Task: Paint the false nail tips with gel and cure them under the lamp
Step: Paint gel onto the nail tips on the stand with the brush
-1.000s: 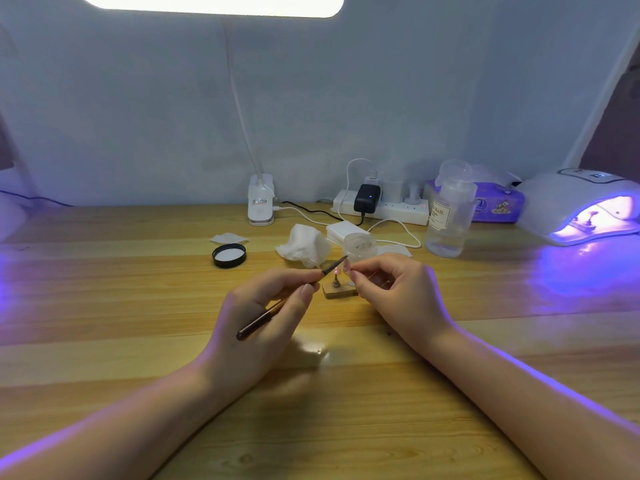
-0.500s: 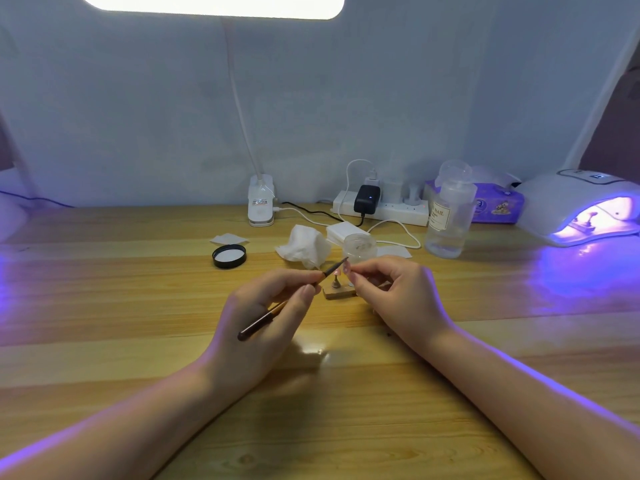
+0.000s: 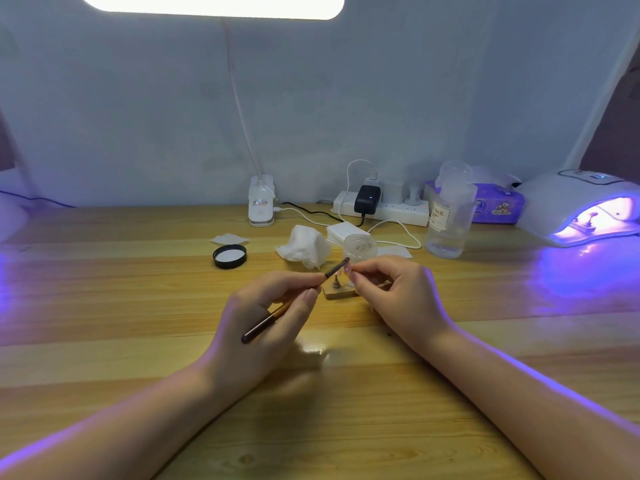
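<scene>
Left hand (image 3: 273,306) grips brush (image 3: 294,299) pen-style, bristle end angled up toward 1 o'clock, meeting nail tip (image 3: 347,269) pinched in right hand (image 3: 391,292) fingertips, likely raised off tabletop (image 3: 104,306) for steady strokes. Wooden stand (image 3: 337,292) directly below, probably for parking painted tips. Curing lamp (image 3: 585,209) lit at 2 o'clock, something inside, too small to identify. Nail tip tiny, gel coverage unreadable; open jar (image 3: 360,244) partly hidden behind hands.

The clear bottle (image 3: 449,216) carries a pale label on which "NAIL" can be read; the smaller lines under it are too blurred to make out. Just behind and right of the bottle, the purple tissue pack (image 3: 497,206) shows printed pictures, but no legible words. Left of the bottle, the sticker on the white lamp clip (image 3: 262,206) is unreadable.
</scene>
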